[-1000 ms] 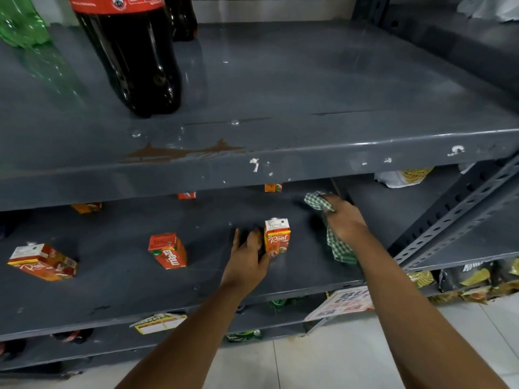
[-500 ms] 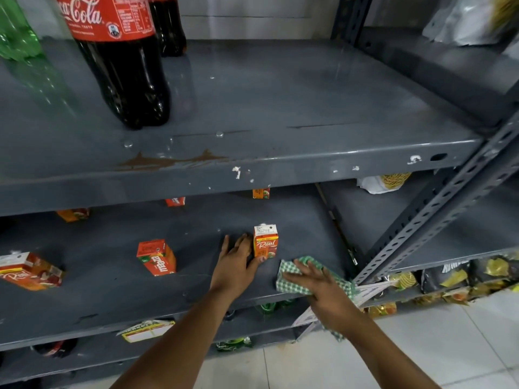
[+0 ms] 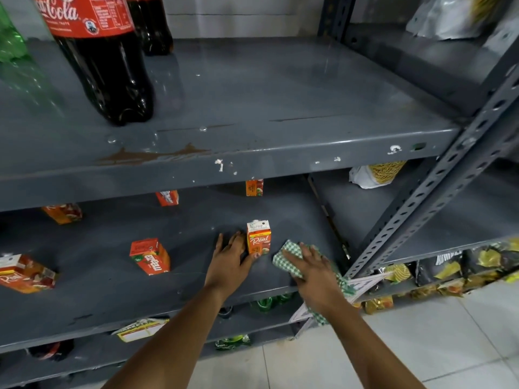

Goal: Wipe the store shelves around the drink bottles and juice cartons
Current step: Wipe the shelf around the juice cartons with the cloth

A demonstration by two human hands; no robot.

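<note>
My right hand (image 3: pixel 314 273) presses a green-and-white checked cloth (image 3: pixel 289 258) flat on the grey middle shelf (image 3: pixel 182 279), just right of a small upright Real juice carton (image 3: pixel 258 237). My left hand (image 3: pixel 229 259) rests on the shelf against that carton's left side, with the thumb at its base. A Maaza carton (image 3: pixel 150 256) stands further left. Another Real carton (image 3: pixel 24 272) lies at the far left. On the upper shelf (image 3: pixel 252 108) stand a large cola bottle (image 3: pixel 104 57), a second dark bottle (image 3: pixel 154 23) and a green bottle (image 3: pixel 11 32).
More cartons (image 3: pixel 254 188) stand at the back of the middle shelf. A perforated grey upright (image 3: pixel 438 186) slants on the right. Snack packets (image 3: pixel 449 273) fill the lower right shelf, and a noodle packet (image 3: pixel 376 174) lies behind. White floor tiles (image 3: pixel 421 346) show below.
My right hand drew the cloth from the back of the shelf, right of the carton, forward to the front edge. My left hand stayed against the carton.
</note>
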